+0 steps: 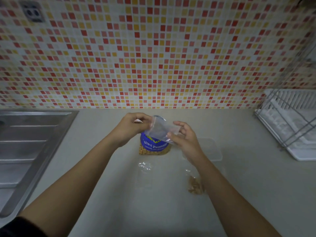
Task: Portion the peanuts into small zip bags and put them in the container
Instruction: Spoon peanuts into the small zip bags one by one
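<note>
Both hands, left hand [131, 124] and right hand [183, 135], pinch an empty zip bag [160, 130] above the peanut packet [154, 146] mid-bench. Its mouth likely needs opening next, before filling.

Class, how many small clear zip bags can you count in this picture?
3: an empty zip bag held between both hands above the peanut packet; an empty one flat on the counter; a filled one under the right forearm, partly hidden.

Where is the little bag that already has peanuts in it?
The filled small bag lies flat on the counter in the head view, on the person's right, just beside the right forearm and nearer the camera than the big blue peanut packet.
</note>
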Action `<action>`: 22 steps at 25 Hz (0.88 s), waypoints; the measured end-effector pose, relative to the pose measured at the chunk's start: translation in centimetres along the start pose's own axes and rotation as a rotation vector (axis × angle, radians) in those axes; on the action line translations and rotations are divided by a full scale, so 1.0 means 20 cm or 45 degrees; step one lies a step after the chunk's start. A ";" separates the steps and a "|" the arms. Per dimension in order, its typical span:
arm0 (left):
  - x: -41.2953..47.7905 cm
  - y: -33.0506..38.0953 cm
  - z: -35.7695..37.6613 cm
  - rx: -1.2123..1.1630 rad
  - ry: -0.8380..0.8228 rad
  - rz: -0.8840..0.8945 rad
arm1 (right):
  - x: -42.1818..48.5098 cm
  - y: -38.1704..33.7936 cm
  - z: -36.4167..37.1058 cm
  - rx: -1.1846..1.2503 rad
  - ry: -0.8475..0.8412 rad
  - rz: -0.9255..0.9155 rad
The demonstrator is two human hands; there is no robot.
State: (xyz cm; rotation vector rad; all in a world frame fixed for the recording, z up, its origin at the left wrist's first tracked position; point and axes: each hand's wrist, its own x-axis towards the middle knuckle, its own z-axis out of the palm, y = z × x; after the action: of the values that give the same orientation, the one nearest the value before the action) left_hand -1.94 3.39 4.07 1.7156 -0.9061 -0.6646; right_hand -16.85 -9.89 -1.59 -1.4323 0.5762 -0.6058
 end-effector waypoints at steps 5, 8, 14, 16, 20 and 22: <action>0.10 0.05 -0.03 0.100 0.148 -0.013 | 0.10 -0.06 -0.04 0.222 -0.004 0.031; 0.14 0.06 -0.01 0.135 0.232 -0.027 | 0.14 -0.09 -0.06 0.285 0.003 0.078; 0.18 0.05 -0.02 0.027 0.260 -0.119 | 0.16 -0.13 -0.08 -0.698 0.214 -0.453; 0.19 0.05 -0.01 0.010 0.220 -0.135 | 0.16 -0.15 -0.04 -0.957 -0.032 -0.561; 0.19 0.07 0.04 -0.042 0.148 -0.145 | 0.20 -0.15 0.03 -1.210 -0.206 -0.497; 0.19 0.07 0.05 -0.080 0.130 -0.155 | 0.22 -0.14 0.04 -1.211 -0.182 -0.525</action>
State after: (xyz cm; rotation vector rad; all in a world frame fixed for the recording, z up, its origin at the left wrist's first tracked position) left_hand -0.94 -0.59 4.99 1.7423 -0.7072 -0.6719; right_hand -13.32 -12.45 1.29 -2.5109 0.4676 -0.5590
